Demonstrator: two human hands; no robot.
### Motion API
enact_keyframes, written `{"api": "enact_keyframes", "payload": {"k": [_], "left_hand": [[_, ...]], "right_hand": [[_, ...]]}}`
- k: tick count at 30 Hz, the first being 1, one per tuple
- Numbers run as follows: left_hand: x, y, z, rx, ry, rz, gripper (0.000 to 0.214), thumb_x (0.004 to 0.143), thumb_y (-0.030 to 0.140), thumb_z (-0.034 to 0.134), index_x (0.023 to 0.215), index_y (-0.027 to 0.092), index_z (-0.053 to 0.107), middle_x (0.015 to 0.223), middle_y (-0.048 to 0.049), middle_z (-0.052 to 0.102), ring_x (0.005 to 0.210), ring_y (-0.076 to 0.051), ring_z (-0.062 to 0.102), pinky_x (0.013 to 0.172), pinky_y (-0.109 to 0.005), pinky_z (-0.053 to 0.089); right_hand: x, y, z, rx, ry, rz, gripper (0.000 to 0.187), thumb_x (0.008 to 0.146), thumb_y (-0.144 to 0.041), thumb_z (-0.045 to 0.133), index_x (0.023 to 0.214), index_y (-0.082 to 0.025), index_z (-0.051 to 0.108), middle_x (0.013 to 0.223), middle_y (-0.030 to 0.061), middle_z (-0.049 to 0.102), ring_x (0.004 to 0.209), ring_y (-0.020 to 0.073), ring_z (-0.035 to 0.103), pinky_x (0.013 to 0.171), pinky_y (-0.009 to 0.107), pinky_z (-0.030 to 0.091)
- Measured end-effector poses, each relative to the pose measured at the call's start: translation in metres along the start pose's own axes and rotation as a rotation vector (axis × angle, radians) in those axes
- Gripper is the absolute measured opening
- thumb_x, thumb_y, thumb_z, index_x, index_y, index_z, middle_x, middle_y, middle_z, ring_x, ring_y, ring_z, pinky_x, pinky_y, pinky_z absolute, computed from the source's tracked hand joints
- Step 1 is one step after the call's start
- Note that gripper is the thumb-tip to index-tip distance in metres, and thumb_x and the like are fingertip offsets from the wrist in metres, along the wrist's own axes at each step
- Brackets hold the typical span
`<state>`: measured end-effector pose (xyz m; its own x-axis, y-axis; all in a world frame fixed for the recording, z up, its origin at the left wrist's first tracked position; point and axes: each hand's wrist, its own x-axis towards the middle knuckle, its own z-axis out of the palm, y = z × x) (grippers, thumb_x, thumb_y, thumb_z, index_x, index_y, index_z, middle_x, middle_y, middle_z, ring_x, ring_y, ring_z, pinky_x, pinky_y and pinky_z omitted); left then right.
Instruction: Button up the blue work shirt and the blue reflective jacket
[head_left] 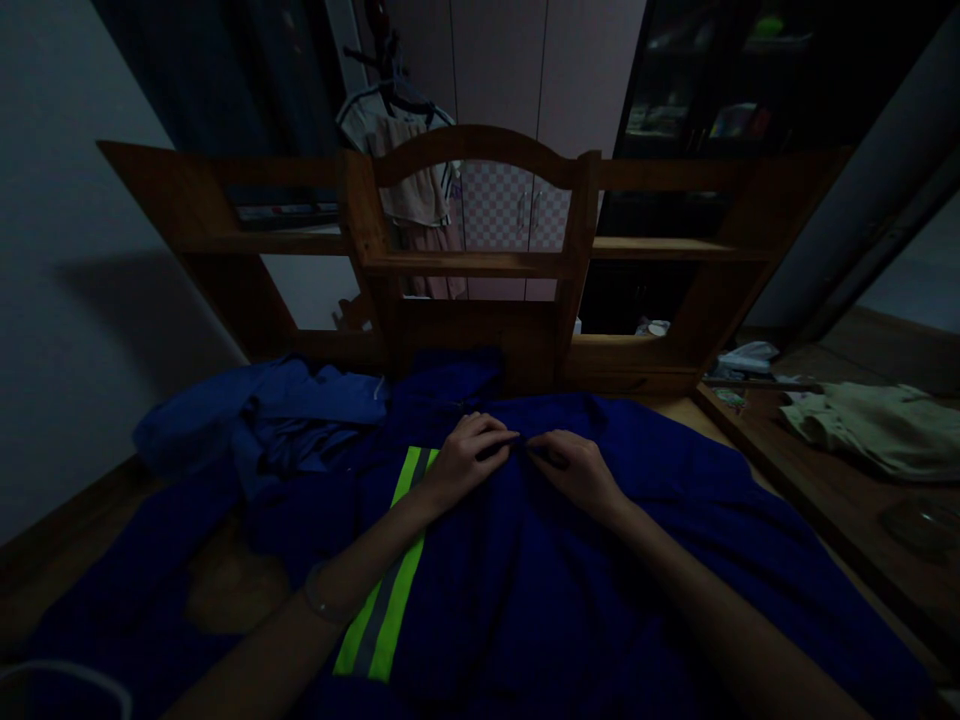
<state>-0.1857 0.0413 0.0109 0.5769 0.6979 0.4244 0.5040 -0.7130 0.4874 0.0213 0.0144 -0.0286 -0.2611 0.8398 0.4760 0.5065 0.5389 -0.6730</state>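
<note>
While the left hand (459, 462) and right hand (579, 472) are pinching the blue jacket (540, 610) at its far middle, it is seeming soft, limp, likely easiest gripped along seams.

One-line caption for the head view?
Left hand and right hand pinch a blue reflective-striped garment before a wooden shelf.

Both arms are bare from the lower edge of the view up to the fingers. The left forearm (300, 625) carries one thin, pale band (321, 600) that goes around it as a narrow loop, a little behind the wrist; the light is too dim to tell its material. The left grip (466, 455) and the right grip (576, 470) are bare hands with slim fingers. The right forearm (697, 590) is uncovered along all its visible length. Finer details, such as the nails, are lost in the darkness.
</note>
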Motion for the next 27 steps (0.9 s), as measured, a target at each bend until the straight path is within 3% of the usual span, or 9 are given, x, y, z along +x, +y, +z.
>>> {"api": "enact_keyframes", "payload": {"k": [6, 13, 18, 21, 27], "left_hand": [[-0.002, 0.007, 0.001, 0.122, 0.022, 0.031, 0.029, 0.089, 0.023, 0.05, 0.116, 0.023, 0.059, 0.106, -0.0064, 0.06, 0.101, -0.02, 0.053, 0.093, -0.038, 0.039], [-0.005, 0.014, 0.0, 0.2, 0.003, 0.041, 0.027, 0.091, 0.022, 0.046, 0.116, 0.023, 0.057, 0.114, -0.0051, 0.062, 0.103, -0.02, 0.053, 0.095, -0.038, 0.034], [-0.003, 0.012, 0.0, 0.15, -0.008, 0.042, 0.023, 0.092, 0.022, 0.045, 0.111, 0.022, 0.058, 0.111, -0.0044, 0.063, 0.102, -0.019, 0.053, 0.095, -0.037, 0.031], [-0.001, 0.011, -0.002, 0.09, -0.032, 0.025, 0.018, 0.092, 0.022, 0.044, 0.103, 0.021, 0.059, 0.104, -0.0037, 0.064, 0.098, -0.018, 0.054, 0.095, -0.037, 0.029], [0.0, 0.013, -0.004, 0.003, -0.087, -0.03, 0.014, 0.092, 0.023, 0.045, 0.092, 0.02, 0.059, 0.095, -0.0032, 0.062, 0.095, -0.017, 0.052, 0.096, -0.037, 0.026]], "right_hand": [[-0.001, -0.002, 0.001, -0.124, 0.073, -0.023, 0.02, 0.086, -0.032, 0.057, 0.102, -0.021, 0.064, 0.062, -0.0014, 0.052, 0.06, 0.0127, 0.049, 0.061, 0.025, 0.04], [-0.001, -0.004, 0.002, -0.154, 0.086, -0.126, 0.019, 0.09, -0.027, 0.051, 0.104, -0.021, 0.063, 0.08, 0.0037, 0.066, 0.07, 0.0155, 0.058, 0.072, 0.031, 0.043], [0.0, -0.005, 0.002, -0.096, 0.063, -0.087, 0.018, 0.091, -0.026, 0.051, 0.104, -0.022, 0.063, 0.091, 0.0042, 0.068, 0.079, 0.0174, 0.06, 0.076, 0.033, 0.044], [0.001, -0.007, -0.001, 0.015, 0.025, -0.027, 0.018, 0.09, -0.026, 0.051, 0.102, -0.024, 0.064, 0.094, 0.0028, 0.068, 0.085, 0.0175, 0.061, 0.079, 0.032, 0.045], [0.004, -0.008, -0.01, 0.27, -0.169, 0.066, 0.019, 0.091, -0.029, 0.05, 0.101, -0.022, 0.065, 0.09, 0.0006, 0.068, 0.08, 0.0155, 0.062, 0.071, 0.026, 0.046]]}}
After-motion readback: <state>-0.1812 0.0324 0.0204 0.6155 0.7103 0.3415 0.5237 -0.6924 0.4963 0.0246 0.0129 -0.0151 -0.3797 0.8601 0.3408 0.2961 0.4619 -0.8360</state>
